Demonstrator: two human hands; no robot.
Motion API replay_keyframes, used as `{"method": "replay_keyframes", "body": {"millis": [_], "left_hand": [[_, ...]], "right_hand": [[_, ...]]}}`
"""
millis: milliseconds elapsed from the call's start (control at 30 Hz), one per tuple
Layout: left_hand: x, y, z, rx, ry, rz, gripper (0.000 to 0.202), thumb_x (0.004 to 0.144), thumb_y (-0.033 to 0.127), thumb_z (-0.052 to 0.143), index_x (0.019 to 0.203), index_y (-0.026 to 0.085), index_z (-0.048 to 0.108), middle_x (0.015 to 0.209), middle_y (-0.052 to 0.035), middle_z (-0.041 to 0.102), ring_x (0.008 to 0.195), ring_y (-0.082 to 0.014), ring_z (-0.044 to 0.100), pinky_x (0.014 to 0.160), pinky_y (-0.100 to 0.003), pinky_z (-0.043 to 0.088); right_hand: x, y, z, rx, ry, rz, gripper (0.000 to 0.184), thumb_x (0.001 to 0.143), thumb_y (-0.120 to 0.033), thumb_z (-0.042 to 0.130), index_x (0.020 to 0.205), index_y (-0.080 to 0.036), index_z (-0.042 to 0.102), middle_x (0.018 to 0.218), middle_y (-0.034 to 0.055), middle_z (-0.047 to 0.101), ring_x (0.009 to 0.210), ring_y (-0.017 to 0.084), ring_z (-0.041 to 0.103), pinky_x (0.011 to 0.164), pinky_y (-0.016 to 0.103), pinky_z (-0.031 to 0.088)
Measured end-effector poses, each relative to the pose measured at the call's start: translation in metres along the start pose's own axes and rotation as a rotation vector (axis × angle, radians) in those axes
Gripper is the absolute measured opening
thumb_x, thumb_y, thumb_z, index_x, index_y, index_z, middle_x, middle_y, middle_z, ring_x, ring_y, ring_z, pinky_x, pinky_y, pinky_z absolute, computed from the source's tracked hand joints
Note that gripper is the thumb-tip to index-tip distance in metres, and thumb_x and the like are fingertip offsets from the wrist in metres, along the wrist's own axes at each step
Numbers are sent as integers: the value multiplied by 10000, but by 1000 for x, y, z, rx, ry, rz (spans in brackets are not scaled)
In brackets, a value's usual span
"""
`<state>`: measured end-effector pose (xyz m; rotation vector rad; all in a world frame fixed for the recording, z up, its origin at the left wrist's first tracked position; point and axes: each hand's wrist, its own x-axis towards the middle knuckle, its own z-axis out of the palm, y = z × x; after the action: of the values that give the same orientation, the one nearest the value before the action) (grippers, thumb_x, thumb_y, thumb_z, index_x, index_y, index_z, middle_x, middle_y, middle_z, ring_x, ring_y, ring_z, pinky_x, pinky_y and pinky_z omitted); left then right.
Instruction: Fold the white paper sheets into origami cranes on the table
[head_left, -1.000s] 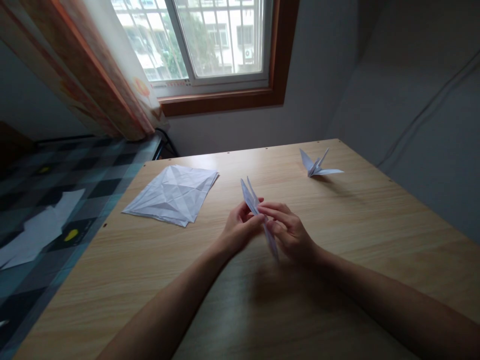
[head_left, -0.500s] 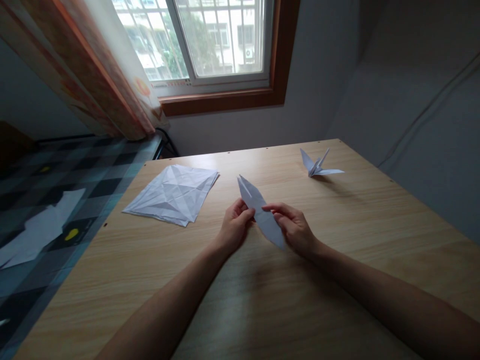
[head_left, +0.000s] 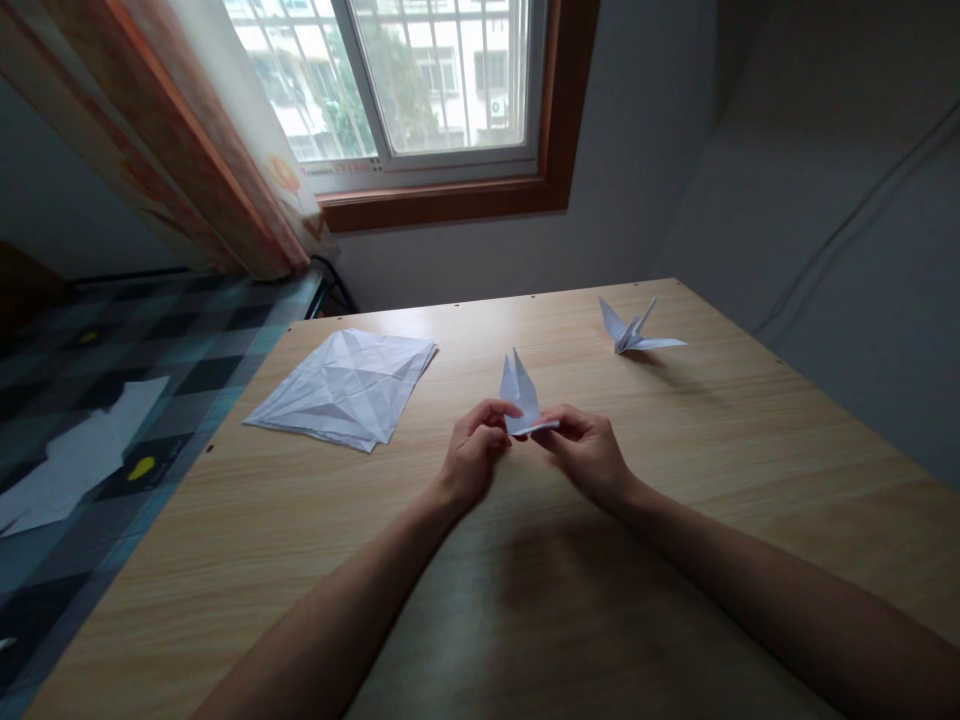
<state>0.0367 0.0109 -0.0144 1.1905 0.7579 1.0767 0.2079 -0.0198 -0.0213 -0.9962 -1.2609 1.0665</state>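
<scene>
Between my two hands is a piece of folded white paper (head_left: 523,393), held just above the wooden table (head_left: 360,560). Two narrow points of it stand up, with a slit between them, and its near part lies folded up short toward me. My left hand (head_left: 474,450) pinches its left lower side, thumb and fingers closed. At the right lower edge, my right hand (head_left: 589,448) grips the paper between thumb and fingers. Some fingertips are hidden behind the paper.
A stack of creased white paper sheets (head_left: 349,385) lies left of my hands. A finished paper crane (head_left: 634,335) stands at the back right. Torn white paper (head_left: 82,460) rests on a checked cloth (head_left: 172,350) at far left. A window (head_left: 442,80) is beyond.
The folded paper was a long, flat diamond slanting toward my right hand. Now its near half is bent up and its two points stand more upright. My hands have shifted their hold slightly.
</scene>
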Motion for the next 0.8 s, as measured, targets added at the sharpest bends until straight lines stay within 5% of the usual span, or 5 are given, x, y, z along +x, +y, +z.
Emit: {"method": "replay_keyframes", "body": {"millis": [133,233,433,700,800], "left_hand": [[-4,6,5,112,-72,6,276,679,235,703,939,168,638,756,1,632,591,-103,511,537,-216,368],[-4,7,10,197,-7,72,238,714,286,751,862,152,624,759,-10,637,652,-115,562,610,-230,423],[-2,7,15,38,37,42,310,694,251,770,791,181,484,674,25,637,609,-106,596,629,-235,475],[1,3,10,-52,71,-39,572,671,336,809,1121,203,481,657,46,665,540,-114,587,565,-231,447],[3,0,7,-88,114,-26,487,643,376,827,1011,167,587,706,22,672,601,-119,601,610,-249,469]], "right_hand": [[1,-3,0,-36,67,27,242,738,-393,772,681,-176,680,698,16,679,656,159,601,660,293,474],[-1,-1,3,15,94,46,278,681,-382,819,689,-186,621,669,-7,645,613,136,579,619,272,461],[0,-1,6,107,111,110,503,641,-409,836,1010,-224,549,600,-79,579,541,123,567,554,249,462],[-1,-9,5,20,-29,146,266,724,-426,754,743,-185,642,588,-27,593,498,110,526,500,249,438],[-3,-11,7,2,-76,164,240,729,-399,737,715,-181,637,555,-32,578,463,100,502,452,233,405]]}}
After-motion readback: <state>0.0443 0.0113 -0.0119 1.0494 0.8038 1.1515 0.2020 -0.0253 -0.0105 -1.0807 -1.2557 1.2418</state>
